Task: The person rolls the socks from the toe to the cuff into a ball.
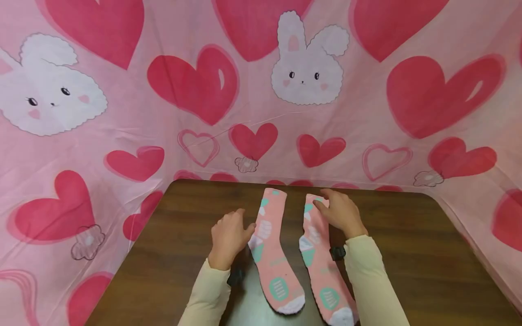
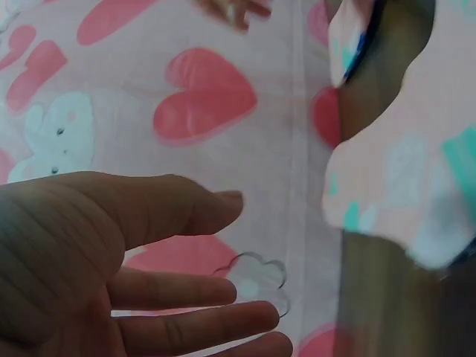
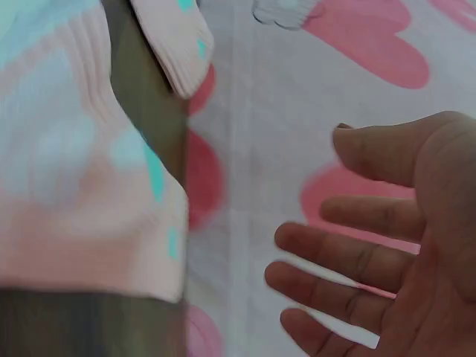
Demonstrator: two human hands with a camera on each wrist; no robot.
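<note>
Two pink socks with mint and white patches lie side by side, cuffs toward the back of the table. My left hand is held beside the left sock, thumb tip by its heel edge; in the left wrist view the fingers are extended with nothing between them. Over the cuff of the right sock hovers my right hand, overlapping it in the head view. The right wrist view shows those fingers spread and holding nothing, with the sock's cuff off to one side.
The socks lie on a dark brown wooden table with rounded back corners. A pink cloth printed with red hearts and white rabbits hangs behind and along both sides. Each wrist carries a small black device, such as the one at the right cuff.
</note>
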